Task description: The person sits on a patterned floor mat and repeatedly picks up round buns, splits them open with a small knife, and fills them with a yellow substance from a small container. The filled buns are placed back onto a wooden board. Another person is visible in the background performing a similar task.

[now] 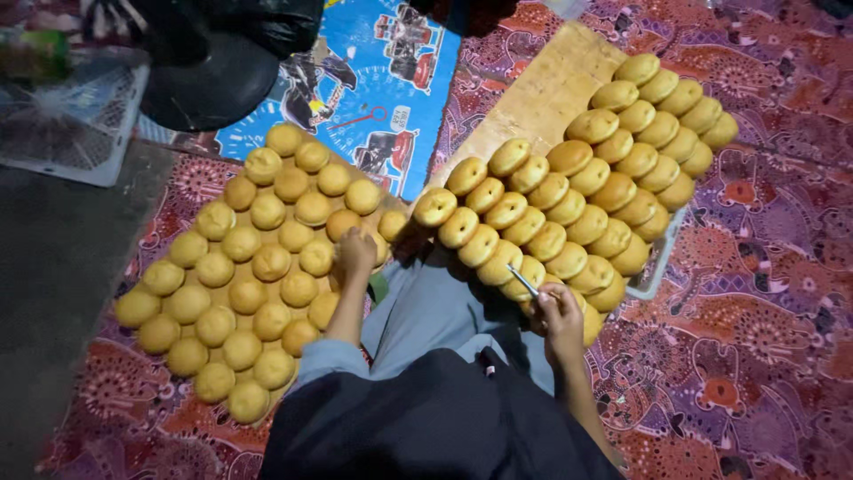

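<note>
My left hand (356, 252) rests closed over a round golden bun at the right edge of the left board (267, 236), which carries several rows of pale buns (271, 263). My right hand (560, 313) grips a thin metal knife (523, 281) whose blade points up-left at the near row of browner buns (569, 191). Those buns lie packed in slanted rows on a long wooden board (551, 84) to my right. My knees, in grey cloth, sit between the two boards.
A patterned red-purple mat (764, 338) covers the floor. A blue printed sheet (373, 89) lies behind the left board, with a dark round object (209, 80) and a white mesh tray (75, 124) at far left. A white tray edge (653, 280) shows under the right board.
</note>
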